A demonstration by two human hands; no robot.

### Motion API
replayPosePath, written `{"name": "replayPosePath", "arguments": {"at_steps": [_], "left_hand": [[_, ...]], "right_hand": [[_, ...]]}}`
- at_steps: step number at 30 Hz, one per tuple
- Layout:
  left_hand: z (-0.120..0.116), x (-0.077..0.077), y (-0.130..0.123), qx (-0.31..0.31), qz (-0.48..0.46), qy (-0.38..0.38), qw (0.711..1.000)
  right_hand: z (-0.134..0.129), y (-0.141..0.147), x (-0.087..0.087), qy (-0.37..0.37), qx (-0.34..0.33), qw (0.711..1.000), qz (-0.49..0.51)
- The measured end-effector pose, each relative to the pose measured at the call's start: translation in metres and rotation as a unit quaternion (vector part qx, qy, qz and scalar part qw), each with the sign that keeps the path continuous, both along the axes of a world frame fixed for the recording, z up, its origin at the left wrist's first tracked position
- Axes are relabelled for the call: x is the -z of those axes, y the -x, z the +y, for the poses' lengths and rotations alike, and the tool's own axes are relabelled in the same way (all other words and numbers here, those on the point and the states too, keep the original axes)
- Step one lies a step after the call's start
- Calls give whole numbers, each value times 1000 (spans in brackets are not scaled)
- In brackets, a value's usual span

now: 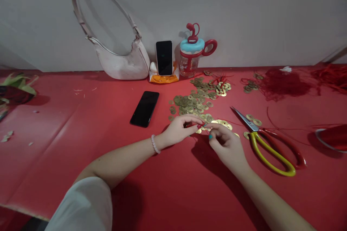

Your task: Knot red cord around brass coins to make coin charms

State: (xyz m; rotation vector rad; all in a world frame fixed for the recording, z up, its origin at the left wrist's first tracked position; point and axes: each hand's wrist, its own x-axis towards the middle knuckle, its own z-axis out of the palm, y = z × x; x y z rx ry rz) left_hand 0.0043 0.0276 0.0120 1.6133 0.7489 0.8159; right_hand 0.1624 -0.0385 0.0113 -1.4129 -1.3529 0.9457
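My left hand (180, 129) is closed in a pinch on a thin red cord (206, 130), thumb and forefinger together at its tip. Right beside it, my right hand (226, 144) has its fingers curled, the forefinger's tip meeting the same cord close to the left thumb. How the cord runs inside the fingers is partly hidden. Just beyond both hands spreads a loose pile of brass coins (189, 104) with holes in the middle. A few brighter coins (222, 123) lie right behind my right hand. Some coins farther back are tied with red cord (222, 83).
Scissors (255, 128) with red and yellow handles lie at the right, blades partly open. A black phone (145, 109) lies flat left of the coins. Along the wall stand a white handbag (121, 65), an upright phone (164, 57) and a cup (189, 61). Tangled red thread (284, 83) sits back right.
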Motion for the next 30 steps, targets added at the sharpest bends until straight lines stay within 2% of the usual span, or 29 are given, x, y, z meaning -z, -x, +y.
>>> {"name": "replayPosePath", "arguments": {"at_steps": [6, 9, 16, 21, 30], "left_hand": [[0, -2, 0, 22, 1, -28, 999], [0, -4, 0, 30, 7, -43, 999], [0, -5, 1, 38, 18, -48, 998], [1, -4, 0, 45, 21, -52, 997], [0, -1, -1, 42, 8, -51, 998]], "right_hand": [[2, 0, 0, -5, 21, 1000, -1], [3, 0, -1, -14, 6, 1000, -17], [4, -3, 5, -39, 32, 998, -32], [5, -4, 8, -43, 27, 998, -35], [5, -5, 5, -59, 30, 996, -53]]}}
